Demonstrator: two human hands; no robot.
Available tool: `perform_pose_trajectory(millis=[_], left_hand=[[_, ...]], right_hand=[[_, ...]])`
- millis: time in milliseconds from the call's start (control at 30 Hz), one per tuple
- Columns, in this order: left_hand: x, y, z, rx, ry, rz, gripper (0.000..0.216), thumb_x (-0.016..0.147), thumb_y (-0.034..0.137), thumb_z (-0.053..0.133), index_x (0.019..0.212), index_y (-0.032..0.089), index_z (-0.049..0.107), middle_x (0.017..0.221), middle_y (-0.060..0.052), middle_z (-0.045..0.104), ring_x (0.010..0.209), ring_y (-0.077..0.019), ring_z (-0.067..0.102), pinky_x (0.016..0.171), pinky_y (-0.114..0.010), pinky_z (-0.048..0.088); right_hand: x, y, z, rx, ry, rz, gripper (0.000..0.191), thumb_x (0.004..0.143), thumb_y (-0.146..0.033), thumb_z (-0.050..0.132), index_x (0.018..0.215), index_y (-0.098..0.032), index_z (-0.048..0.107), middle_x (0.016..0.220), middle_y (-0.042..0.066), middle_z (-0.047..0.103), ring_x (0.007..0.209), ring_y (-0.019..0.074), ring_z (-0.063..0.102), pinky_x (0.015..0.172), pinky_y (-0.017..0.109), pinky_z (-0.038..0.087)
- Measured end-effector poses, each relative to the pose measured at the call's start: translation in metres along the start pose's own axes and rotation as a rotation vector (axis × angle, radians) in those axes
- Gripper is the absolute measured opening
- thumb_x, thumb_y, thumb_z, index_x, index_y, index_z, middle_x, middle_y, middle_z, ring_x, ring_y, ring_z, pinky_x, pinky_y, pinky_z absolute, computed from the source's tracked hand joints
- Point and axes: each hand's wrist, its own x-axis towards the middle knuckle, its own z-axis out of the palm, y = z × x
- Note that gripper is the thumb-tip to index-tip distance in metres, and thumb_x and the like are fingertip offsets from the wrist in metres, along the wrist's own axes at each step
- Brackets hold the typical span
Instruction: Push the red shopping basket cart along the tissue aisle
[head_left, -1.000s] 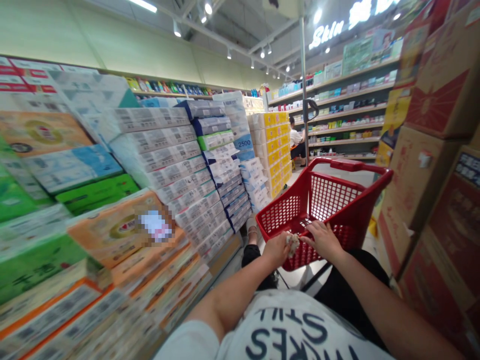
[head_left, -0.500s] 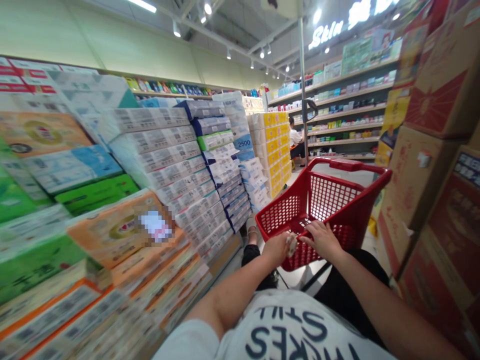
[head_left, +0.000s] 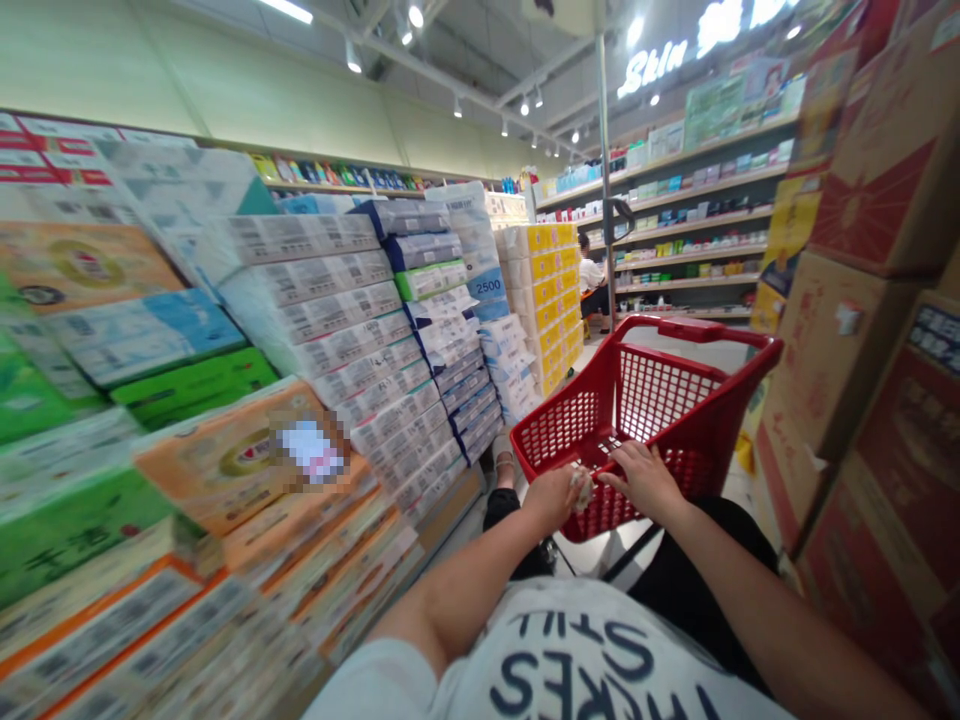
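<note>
A red plastic shopping cart [head_left: 679, 390] stands in the aisle right in front of me. My left hand [head_left: 553, 497] is closed at the cart's near rim, and a small pale crumpled piece [head_left: 583, 489] shows at its fingertips. My right hand [head_left: 643, 478] rests on the same rim just to the right, fingers curled over the edge. The two hands nearly touch around the crumpled piece. The basket looks bare inside as far as its mesh shows.
Stacked packs of tissue and toilet paper [head_left: 322, 320] line the left side. Brown and red cardboard cartons [head_left: 870, 280] are piled on the right. Shelves of bottles [head_left: 690, 230] run along the back, where a person [head_left: 592, 285] crouches by yellow packs.
</note>
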Motion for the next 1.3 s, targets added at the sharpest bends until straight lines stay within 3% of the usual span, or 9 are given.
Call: perform_pose_trajectory(millis=[200, 433, 867, 1133, 1300], left_hand=[[-0.0020, 0.0000, 0.0013, -0.056, 0.034, 0.020, 0.038, 0.100, 0.038, 0.027, 0.118, 0.019, 0.054, 0.108, -0.005, 0.065, 0.101, -0.0187, 0.060, 0.086, -0.029, 0.044], [0.0031, -0.0002, 0.0048, 0.004, 0.034, -0.011, 0.038, 0.099, 0.039, 0.027, 0.106, 0.019, 0.058, 0.100, -0.006, 0.065, 0.094, -0.0179, 0.059, 0.084, -0.028, 0.045], [0.0006, -0.0009, 0.0073, -0.008, 0.072, 0.018, 0.039, 0.100, 0.039, 0.027, 0.109, 0.018, 0.058, 0.098, -0.006, 0.066, 0.093, -0.0179, 0.061, 0.082, -0.028, 0.045], [0.0018, -0.0011, 0.0091, 0.012, 0.121, 0.013, 0.035, 0.099, 0.039, 0.031, 0.106, 0.018, 0.058, 0.105, -0.008, 0.064, 0.102, -0.0197, 0.057, 0.091, -0.032, 0.043], [0.0044, -0.0002, 0.0060, 0.015, 0.019, -0.056, 0.038, 0.098, 0.042, 0.029, 0.103, 0.018, 0.059, 0.094, -0.006, 0.066, 0.090, -0.0199, 0.061, 0.081, -0.031, 0.047]], right_hand=[[0.0005, 0.0007, -0.0003, 0.000, -0.011, 0.000, 0.032, 0.090, -0.052, 0.042, 0.093, -0.024, 0.057, 0.102, 0.007, 0.059, 0.106, 0.0257, 0.050, 0.096, 0.057, 0.033], [0.0003, -0.0002, -0.0026, 0.005, -0.015, 0.008, 0.034, 0.090, -0.053, 0.041, 0.093, -0.024, 0.058, 0.101, 0.007, 0.059, 0.104, 0.0251, 0.050, 0.098, 0.058, 0.032], [-0.0001, 0.0011, -0.0005, -0.006, -0.016, 0.011, 0.031, 0.089, -0.051, 0.044, 0.095, -0.023, 0.057, 0.104, 0.007, 0.059, 0.107, 0.0259, 0.050, 0.098, 0.060, 0.032], [-0.0007, 0.0000, -0.0003, -0.020, -0.021, 0.016, 0.032, 0.090, -0.051, 0.042, 0.096, -0.024, 0.056, 0.106, 0.007, 0.059, 0.109, 0.0263, 0.049, 0.099, 0.060, 0.032], [-0.0010, -0.0013, -0.0026, -0.012, -0.022, 0.019, 0.032, 0.090, -0.051, 0.042, 0.097, -0.024, 0.056, 0.107, 0.007, 0.059, 0.110, 0.0263, 0.049, 0.099, 0.061, 0.031]])
